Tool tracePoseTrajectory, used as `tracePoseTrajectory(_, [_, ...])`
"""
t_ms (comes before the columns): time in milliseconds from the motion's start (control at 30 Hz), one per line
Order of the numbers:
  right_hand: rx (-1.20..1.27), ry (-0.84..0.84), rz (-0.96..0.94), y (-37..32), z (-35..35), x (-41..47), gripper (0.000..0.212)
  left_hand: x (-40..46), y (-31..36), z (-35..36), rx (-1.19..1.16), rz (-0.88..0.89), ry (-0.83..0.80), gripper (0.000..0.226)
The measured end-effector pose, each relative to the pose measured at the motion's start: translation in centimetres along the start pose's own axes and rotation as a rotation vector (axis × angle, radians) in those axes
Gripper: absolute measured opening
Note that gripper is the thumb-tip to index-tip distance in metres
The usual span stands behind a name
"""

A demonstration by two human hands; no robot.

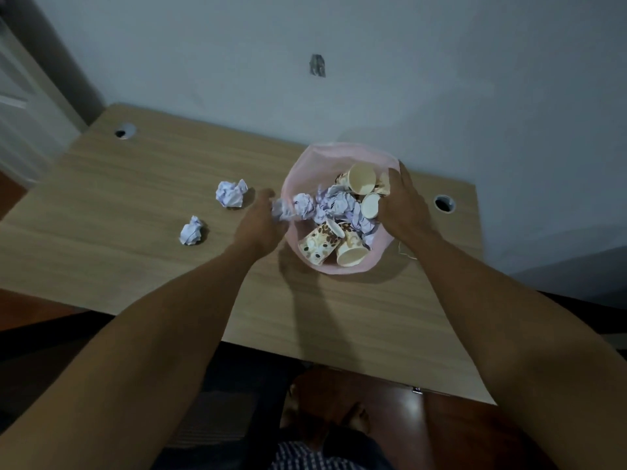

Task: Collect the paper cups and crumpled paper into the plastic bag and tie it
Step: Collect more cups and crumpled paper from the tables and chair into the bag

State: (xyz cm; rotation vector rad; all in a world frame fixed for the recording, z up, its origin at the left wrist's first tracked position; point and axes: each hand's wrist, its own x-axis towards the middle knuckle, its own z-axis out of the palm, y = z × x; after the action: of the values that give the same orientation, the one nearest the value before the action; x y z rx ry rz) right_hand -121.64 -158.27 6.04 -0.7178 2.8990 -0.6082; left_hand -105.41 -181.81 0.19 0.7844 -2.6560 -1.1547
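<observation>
A: Where is everything, taking the bag (pixel 298 171) as the mark?

B: It sits open on the tabletop (pixel 135 184), mouth up. Inside are several cups (pixel 361 179) and a heap of crumpled paper (pixel 336 208). Two more paper balls lie on the wood well to its left, one farther back (pixel 231 194), one nearer the person (pixel 191 231).

A: And the hands?

B: The left hand (pixel 259 225) is at the bag's left rim, fingers closed around a paper wad (pixel 281 212) that pokes over the edge. The right hand (pixel 403 205) is on the bag's right rim, fingers spread. It seems to hold the mouth open, but I cannot tell whether it pinches the film or only rests there.

A: How will these things handle?

B: I judge all of it light. The wads are springy and crush easily, so a loose pinch anywhere will do. The cups are thin-walled and dent; take them by the rim or side. The bag is soft, slippery film that will slump if let go, so grip its rim, and gather the top edge on both sides for tying.
</observation>
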Motion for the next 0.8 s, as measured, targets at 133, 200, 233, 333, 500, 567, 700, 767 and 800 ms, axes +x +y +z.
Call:
tracePoseTrajectory(133, [-0.022, 0.012, 0.019, 0.0, 0.0, 0.4, 0.062, 3.3, 4.2, 2.0, -0.048, 0.042, 0.005, 0.038])
tracePoseTrajectory(200, [-0.037, 0.027, 0.001, 0.1, 0.1, 0.6, 0.060, 4.9, 4.9, 3.4, -0.054, 0.072, -0.020, 0.035])
tracePoseTrajectory(233, [-0.045, 0.031, -0.011, 0.2, 0.2, 0.7, 0.059, 5.5, 5.0, 4.0, -0.049, 0.074, -0.035, 0.033])
tracePoseTrajectory(333, [-0.061, 0.035, -0.034, 0.6, 0.6, 1.0, 0.058, 6.8, 4.5, 5.4, 0.123, 0.082, -0.097, 0.042])
tracePoseTrajectory(500, [-0.061, 0.034, -0.040, 1.0, 1.0, 1.7, 0.061, 6.3, 2.8, 4.8, 0.243, 0.105, 0.019, 0.046])
tracePoseTrajectory(567, [-0.069, 0.041, -0.039, 0.6, 1.1, 2.1, 0.059, 6.1, 1.5, 3.6, 0.213, 0.123, 0.118, 0.038])
tracePoseTrajectory(700, [-0.066, 0.043, 0.005, -0.5, 1.4, 2.8, 0.063, 7.3, -2.5, 0.8, 0.285, -0.017, 0.253, 0.038])
tracePoseTrajectory(767, [-0.073, 0.050, 0.010, -0.8, 1.7, 3.2, 0.066, 8.1, -4.8, -0.2, 0.376, -0.121, 0.250, 0.046])
tracePoseTrajectory(800, [-0.080, 0.059, 0.007, -0.8, 2.0, 3.3, 0.067, 8.5, -5.9, -0.6, 0.415, -0.152, 0.228, 0.049])
